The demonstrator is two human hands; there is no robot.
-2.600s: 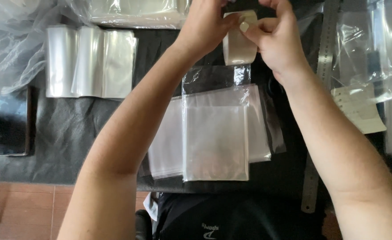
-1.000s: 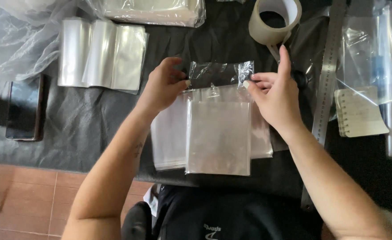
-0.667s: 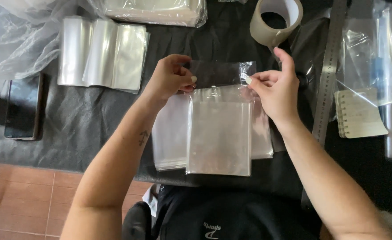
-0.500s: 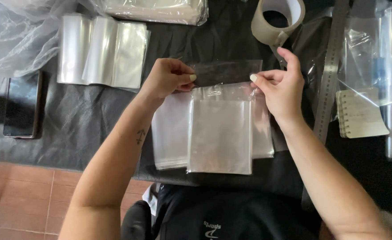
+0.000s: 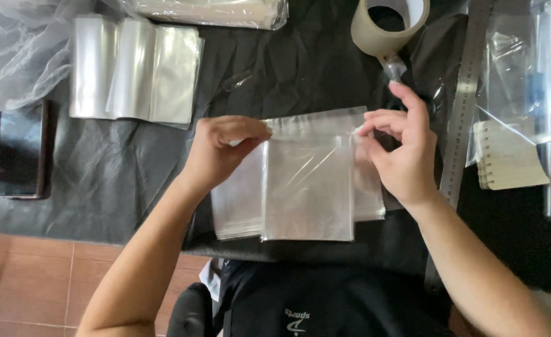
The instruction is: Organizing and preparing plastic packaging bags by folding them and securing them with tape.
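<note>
A clear plastic bag [image 5: 310, 187] lies on top of a small pile of similar bags [image 5: 238, 203] on the black cloth [image 5: 132, 168]. My left hand [image 5: 222, 150] pinches the bag's top left corner. My right hand [image 5: 400, 146] pinches the top right corner, its index finger raised. Between the two hands the bag's top flap [image 5: 313, 123] is folded down flat across the opening. A roll of tan tape [image 5: 388, 25] sits beyond my right hand, a loose tape end hanging toward my fingers.
A stack of folded clear bags [image 5: 135, 68] lies at the back left, a dark phone [image 5: 19, 150] at the far left. A metal ruler [image 5: 463, 106] runs along my right hand. A small spiral notepad [image 5: 509, 156] and more plastic packets [image 5: 531, 68] are at right.
Earlier both hands held the tape roll; it now rests at the back. My hands came down to the bag's top corners and folded the flap down over the opening.
</note>
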